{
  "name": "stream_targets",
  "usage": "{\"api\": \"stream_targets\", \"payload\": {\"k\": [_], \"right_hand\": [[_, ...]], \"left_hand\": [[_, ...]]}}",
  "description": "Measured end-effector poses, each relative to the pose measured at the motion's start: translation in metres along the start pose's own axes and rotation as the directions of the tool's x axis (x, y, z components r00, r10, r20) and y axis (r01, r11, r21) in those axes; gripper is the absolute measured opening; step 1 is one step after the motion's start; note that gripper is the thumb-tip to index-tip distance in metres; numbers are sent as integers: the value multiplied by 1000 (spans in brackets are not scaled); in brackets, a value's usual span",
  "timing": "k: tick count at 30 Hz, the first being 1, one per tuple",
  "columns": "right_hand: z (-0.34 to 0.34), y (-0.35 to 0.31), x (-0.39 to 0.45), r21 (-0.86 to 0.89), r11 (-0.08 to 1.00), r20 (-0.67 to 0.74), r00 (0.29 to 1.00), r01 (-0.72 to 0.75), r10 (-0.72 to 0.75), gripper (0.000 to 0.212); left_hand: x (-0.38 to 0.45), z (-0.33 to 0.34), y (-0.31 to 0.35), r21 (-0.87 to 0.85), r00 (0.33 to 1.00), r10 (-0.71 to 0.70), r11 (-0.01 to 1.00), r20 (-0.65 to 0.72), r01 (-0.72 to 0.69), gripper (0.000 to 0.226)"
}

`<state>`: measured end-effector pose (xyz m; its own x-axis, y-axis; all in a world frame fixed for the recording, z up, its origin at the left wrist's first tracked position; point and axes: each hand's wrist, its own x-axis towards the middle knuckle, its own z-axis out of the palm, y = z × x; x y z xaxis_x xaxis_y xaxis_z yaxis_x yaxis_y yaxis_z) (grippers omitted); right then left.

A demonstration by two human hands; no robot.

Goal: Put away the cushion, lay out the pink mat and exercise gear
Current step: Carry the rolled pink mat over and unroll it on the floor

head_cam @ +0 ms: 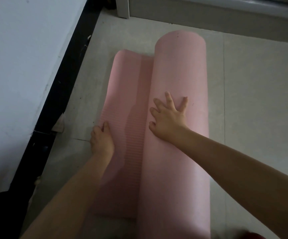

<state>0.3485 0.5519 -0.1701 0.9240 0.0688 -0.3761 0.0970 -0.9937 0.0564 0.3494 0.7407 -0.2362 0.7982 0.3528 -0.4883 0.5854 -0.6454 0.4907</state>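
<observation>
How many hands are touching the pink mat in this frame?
2. The left hand presses on the unrolled strip's left edge near the floor; the right hand lies spread flat on the rolled part of the pink mat. None seem hidden.

Pink mat, finely ribbed; pale grey floor.

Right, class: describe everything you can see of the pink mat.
The pink mat looks like soft foam, mostly still a thick roll lying on the pale tiled floor. A ribbed strip is unrolled flat to its left, its far edge curling. The right hand presses open-palmed on the roll; the left hand pins the flat strip's outer edge.
</observation>
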Motion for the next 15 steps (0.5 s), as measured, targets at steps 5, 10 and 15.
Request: {"api": "stream_targets", "payload": {"k": [5,10,15], "right_hand": [[0,1,0,7,1000,-17,1000,-6,6,51],[-1,5,0,21,1000,-16,1000,-21,22,52],[-4,0,0,28,999,4,1000,-17,17,51]], "left_hand": [[4,0,4,-96,999,-23,995,-22,21,49],[10,-1,9,-46,1000,7,999,-4,-7,48],[8,-1,-1,452,955,290,845,59,-285,43]]}}
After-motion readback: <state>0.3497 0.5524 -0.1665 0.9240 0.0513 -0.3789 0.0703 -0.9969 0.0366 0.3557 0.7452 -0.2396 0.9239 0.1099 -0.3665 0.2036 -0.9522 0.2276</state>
